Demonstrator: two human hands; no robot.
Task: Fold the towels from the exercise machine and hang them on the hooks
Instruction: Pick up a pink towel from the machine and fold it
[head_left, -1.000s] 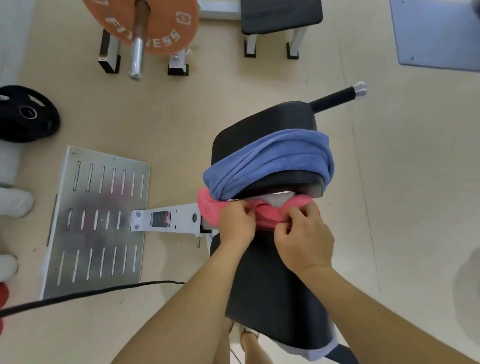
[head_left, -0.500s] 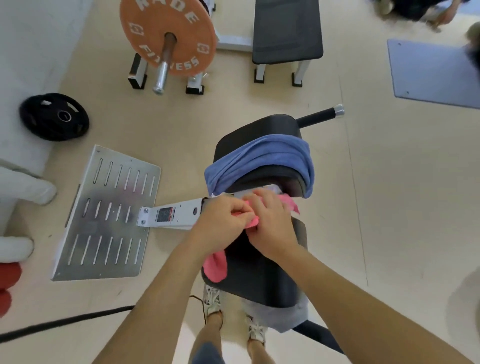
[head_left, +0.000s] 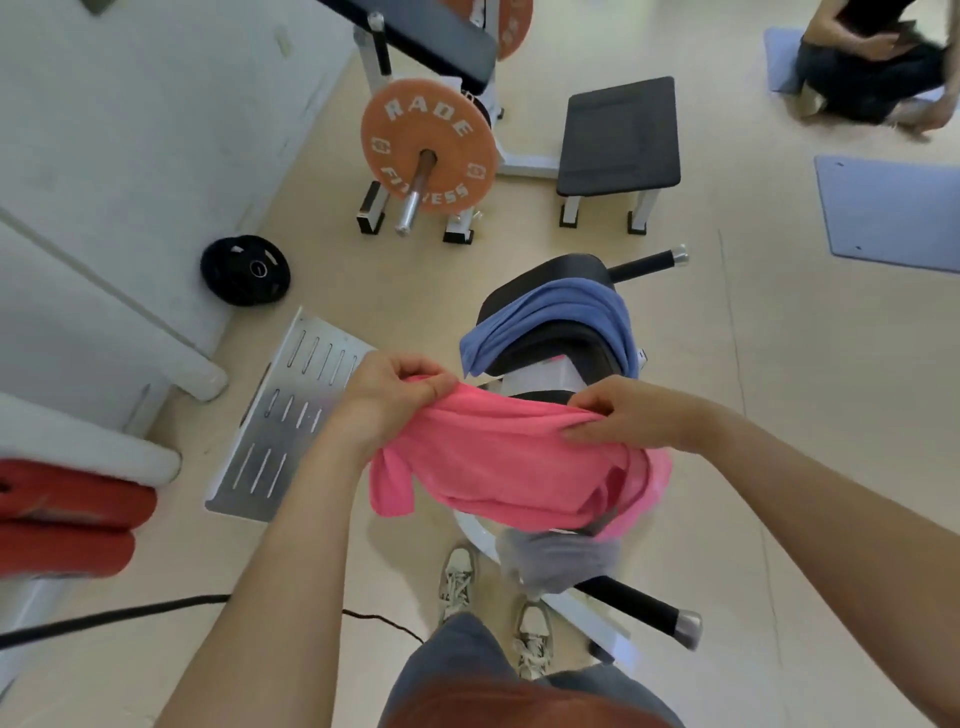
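Note:
A pink towel (head_left: 509, 467) hangs spread between my two hands, in the air over the black padded exercise machine (head_left: 545, 280). My left hand (head_left: 389, 395) pinches its upper left edge. My right hand (head_left: 623, 415) grips its upper right edge. The towel's lower part sags and hides most of the machine's seat. A blue towel (head_left: 561, 312) is draped over the machine's far pad. A grey towel (head_left: 561, 561) hangs at the machine's near end, above a black handle. No hooks are in view.
A slotted metal footplate (head_left: 291, 415) lies on the floor at the left. An orange weight plate on a barbell (head_left: 428, 156) and a black bench (head_left: 618, 135) stand further back. A black plate (head_left: 244, 270) lies by the wall. A person crouches at top right (head_left: 872, 67).
The pink towel has come off the machine: it was bunched on the pad under both hands, and now my hands have moved apart and upward, stretching it open in the air.

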